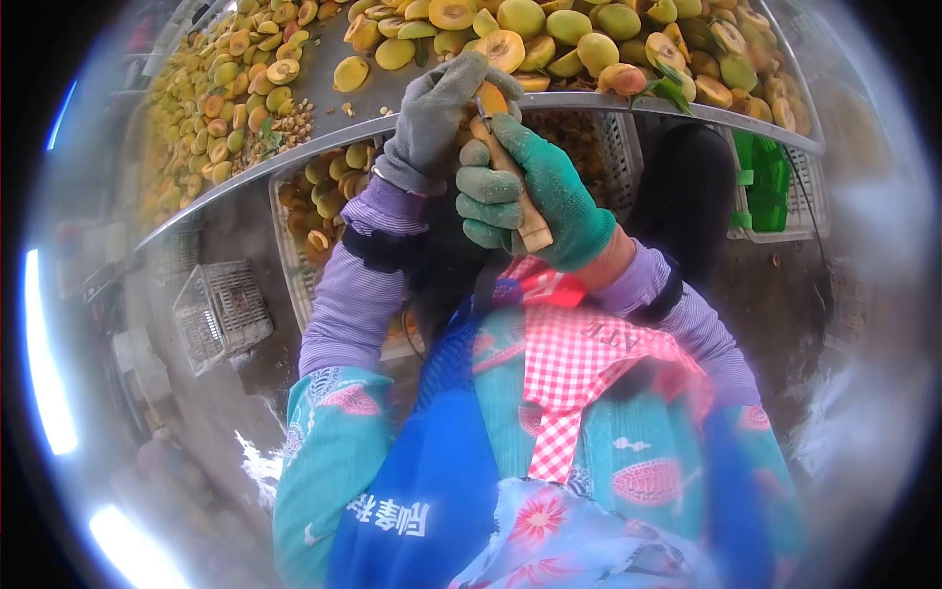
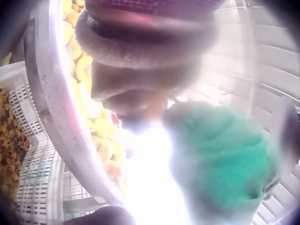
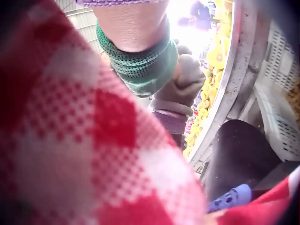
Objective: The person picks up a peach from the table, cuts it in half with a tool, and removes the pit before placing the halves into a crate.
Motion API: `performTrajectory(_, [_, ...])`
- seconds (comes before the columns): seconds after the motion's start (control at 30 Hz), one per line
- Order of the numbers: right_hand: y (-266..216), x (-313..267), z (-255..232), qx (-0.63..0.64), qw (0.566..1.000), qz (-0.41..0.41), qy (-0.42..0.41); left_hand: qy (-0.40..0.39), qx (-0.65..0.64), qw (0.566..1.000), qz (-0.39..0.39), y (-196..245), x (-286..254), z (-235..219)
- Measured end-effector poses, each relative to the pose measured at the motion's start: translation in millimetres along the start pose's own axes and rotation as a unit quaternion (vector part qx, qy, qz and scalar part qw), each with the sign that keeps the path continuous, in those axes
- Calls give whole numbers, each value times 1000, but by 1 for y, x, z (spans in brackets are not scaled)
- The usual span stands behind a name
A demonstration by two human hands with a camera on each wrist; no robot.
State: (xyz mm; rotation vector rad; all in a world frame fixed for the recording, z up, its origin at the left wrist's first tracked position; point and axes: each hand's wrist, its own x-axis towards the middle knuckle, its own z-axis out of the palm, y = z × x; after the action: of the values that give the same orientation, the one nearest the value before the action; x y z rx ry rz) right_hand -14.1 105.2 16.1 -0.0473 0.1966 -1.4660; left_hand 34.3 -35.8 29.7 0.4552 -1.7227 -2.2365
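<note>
In the head view my left hand (image 1: 432, 113), in a grey glove, grips an orange piece of apricot (image 1: 491, 98) at the table's near rim. My right hand (image 1: 549, 187), in a green glove, has its fingers curled round the wooden handle of a knife (image 1: 532, 224). The handle slants up toward the left hand, and its upper end meets the fruit; glove fingers hide most of the blade. Just beyond both hands lie halved and whole apricots (image 1: 599, 51). Glare blurs the gloves in the left wrist view, and checked cloth covers much of the right wrist view.
The metal table (image 1: 329, 96) has a raised rim, with cut apricots (image 1: 231, 118) heaped at left. Below it stand a crate of fruit (image 1: 294, 270) and a white crate with green contents (image 1: 785, 211). Another white basket (image 1: 224, 306) sits on the floor at left.
</note>
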Motion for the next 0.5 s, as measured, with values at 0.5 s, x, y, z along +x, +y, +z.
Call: performTrajectory(0.5, [-6, -20, -7, 16, 998, -36, -57, -18, 76, 996, 37, 2, 13, 35])
